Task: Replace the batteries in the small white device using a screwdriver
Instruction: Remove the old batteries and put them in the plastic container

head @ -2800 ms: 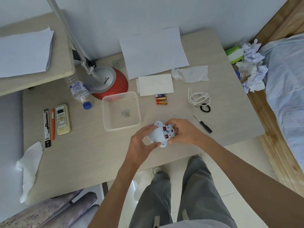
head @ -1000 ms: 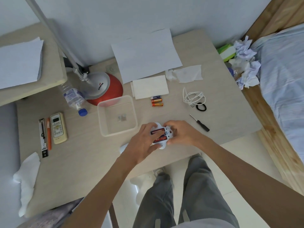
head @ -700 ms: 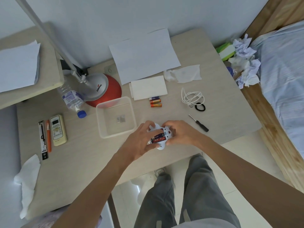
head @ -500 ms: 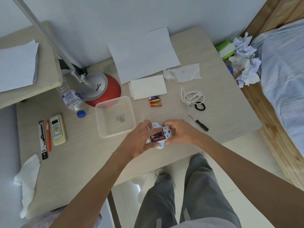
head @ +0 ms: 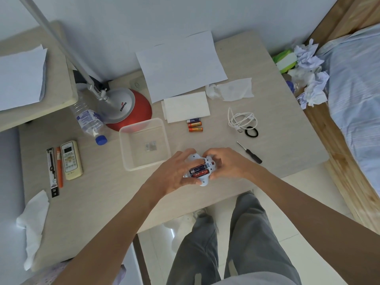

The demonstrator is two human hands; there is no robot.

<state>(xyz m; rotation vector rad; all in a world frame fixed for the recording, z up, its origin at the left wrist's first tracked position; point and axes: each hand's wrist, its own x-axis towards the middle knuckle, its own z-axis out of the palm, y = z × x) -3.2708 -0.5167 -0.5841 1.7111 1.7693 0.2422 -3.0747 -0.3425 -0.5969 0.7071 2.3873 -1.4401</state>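
At the near edge of the desk (head: 98, 194), the left hand (head: 174, 174) and right hand (head: 229, 165) both curl round the small white device (head: 202, 182), gripping it from either side just above the tabletop. Its battery bay faces up with no cover on it, and batteries (head: 199, 170) with dark and red labels lie seated inside. Whether these are the fresh set or the old one cannot be told, so the swap looks either nearly finished or barely begun. Just beyond the right hand the screwdriver (head: 249, 153) lies untouched, and beside the left hand stands a clear plastic tray (head: 122, 150) holding some small bits too small to identify. Farther back, three loose batteries (head: 195, 126) lie together. Refitting and screwing down the cover remains.
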